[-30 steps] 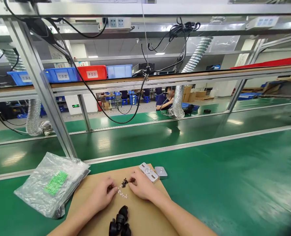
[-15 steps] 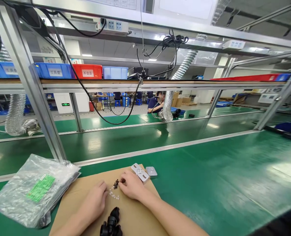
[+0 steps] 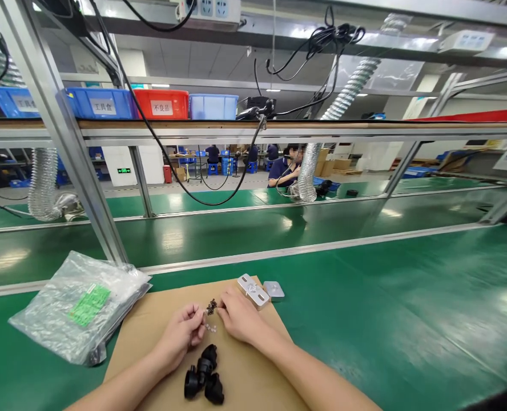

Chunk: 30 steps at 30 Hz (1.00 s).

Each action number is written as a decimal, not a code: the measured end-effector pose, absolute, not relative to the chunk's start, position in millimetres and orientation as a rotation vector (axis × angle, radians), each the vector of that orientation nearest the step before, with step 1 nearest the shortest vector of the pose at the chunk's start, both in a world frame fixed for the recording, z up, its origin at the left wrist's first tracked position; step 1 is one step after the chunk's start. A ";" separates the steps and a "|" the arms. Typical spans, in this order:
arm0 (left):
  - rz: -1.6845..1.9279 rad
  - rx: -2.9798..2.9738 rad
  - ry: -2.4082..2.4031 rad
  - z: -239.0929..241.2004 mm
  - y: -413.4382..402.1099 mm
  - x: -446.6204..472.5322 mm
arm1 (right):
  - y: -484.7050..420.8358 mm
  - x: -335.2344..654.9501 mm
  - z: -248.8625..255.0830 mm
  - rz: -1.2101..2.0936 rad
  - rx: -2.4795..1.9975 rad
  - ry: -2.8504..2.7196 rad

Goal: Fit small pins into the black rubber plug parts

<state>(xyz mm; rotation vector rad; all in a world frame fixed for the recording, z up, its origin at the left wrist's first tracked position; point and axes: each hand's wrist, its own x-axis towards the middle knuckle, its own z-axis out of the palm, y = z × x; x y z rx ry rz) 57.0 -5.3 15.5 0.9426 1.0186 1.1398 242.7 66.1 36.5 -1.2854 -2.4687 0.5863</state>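
Note:
Both my hands rest on a brown cardboard sheet (image 3: 159, 319) on the green bench. My left hand (image 3: 180, 335) is curled, its fingertips pinched on something tiny beside a few small white pieces (image 3: 211, 328). My right hand (image 3: 236, 314) has its fingers bent down next to a small heap of dark screws (image 3: 211, 307); what it grips, if anything, is hidden. Several black plastic parts (image 3: 202, 377) lie clustered just in front of my hands. A silver metal bracket (image 3: 253, 291) and a small grey block (image 3: 274, 290) sit at the sheet's far right corner.
A clear plastic bag with a green label (image 3: 82, 311) lies left of the sheet. An aluminium frame post (image 3: 71, 154) rises behind it. Green conveyor belts run beyond, with blue and red bins (image 3: 161, 104) on a shelf. A person (image 3: 285, 170) sits far off.
My left hand has lifted from flat on the cardboard and curled its fingers into a pinch near the white pieces. My right hand stays by the screws. The camera view shifted slightly.

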 end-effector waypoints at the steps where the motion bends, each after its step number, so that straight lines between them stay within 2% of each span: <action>1: 1.137 0.929 1.007 16.1 -5.0 56.5 | 66.1 242.8 35.4 0.581 -1.282 -2.479; 7: 1.104 0.968 0.970 14.9 -4.9 54.3 | 70.0 241.3 24.0 0.643 -1.228 -2.434; 12: 1.100 0.971 0.927 13.1 -3.8 53.4 | 65.3 232.2 23.5 1.000 -0.940 -2.140; 16: 1.127 0.941 0.893 12.1 -2.8 54.4 | 57.7 227.3 25.2 1.150 -0.705 -2.041; 30: 1.106 0.940 0.886 2.2 -1.8 50.7 | 59.4 229.0 23.0 1.114 -0.661 -2.074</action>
